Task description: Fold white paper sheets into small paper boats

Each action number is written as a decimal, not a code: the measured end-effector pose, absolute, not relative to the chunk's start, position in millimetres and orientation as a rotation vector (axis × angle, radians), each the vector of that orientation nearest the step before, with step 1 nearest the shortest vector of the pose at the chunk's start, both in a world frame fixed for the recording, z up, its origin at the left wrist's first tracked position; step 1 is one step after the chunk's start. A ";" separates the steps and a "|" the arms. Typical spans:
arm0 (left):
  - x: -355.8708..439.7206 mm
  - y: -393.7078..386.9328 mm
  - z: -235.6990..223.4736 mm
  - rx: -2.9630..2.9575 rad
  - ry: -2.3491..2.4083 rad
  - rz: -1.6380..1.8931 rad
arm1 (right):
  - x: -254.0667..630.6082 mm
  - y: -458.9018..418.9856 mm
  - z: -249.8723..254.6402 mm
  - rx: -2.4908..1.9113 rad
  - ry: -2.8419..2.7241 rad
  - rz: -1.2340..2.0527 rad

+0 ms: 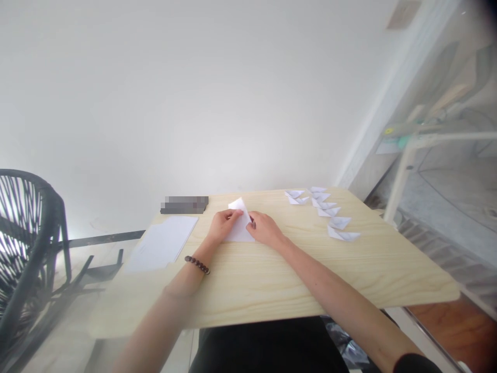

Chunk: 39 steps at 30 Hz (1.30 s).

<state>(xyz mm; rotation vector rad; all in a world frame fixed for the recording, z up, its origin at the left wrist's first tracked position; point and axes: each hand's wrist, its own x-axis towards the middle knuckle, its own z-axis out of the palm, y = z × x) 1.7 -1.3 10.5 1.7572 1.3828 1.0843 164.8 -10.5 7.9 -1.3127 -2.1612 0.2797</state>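
Note:
A partly folded sheet of white paper (239, 234) lies on the wooden table between my hands, its upper part raised to a point. My left hand (224, 224) grips its left side, fingers closed on the folded edge. From the right, my right hand (264, 228) pinches the paper's other side near the middle. The fingers cover part of the folds. Several folded paper boats (328, 209) stand in loose rows at the right of the table.
A stack of white paper sheets (165, 241) lies at the left of the wooden table (248, 290). Behind it is a dark box-like object (184, 205), partly blurred out. A dark woven chair (34, 248) stands at the left, and a white wall (233, 103) rises behind the table.

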 end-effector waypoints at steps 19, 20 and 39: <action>-7.3 -1.4 12.6 1.256 1.022 1.091 | 185.5 6.3 2.9 -0.960 -1.598 1.266; -7.2 -1.7 13.6 1.236 1.013 1.092 | 186.3 6.4 3.7 -0.940 -1.589 1.287; -6.8 -5.2 19.3 1.268 1.100 0.999 | 186.8 5.1 7.5 -0.953 -1.539 1.373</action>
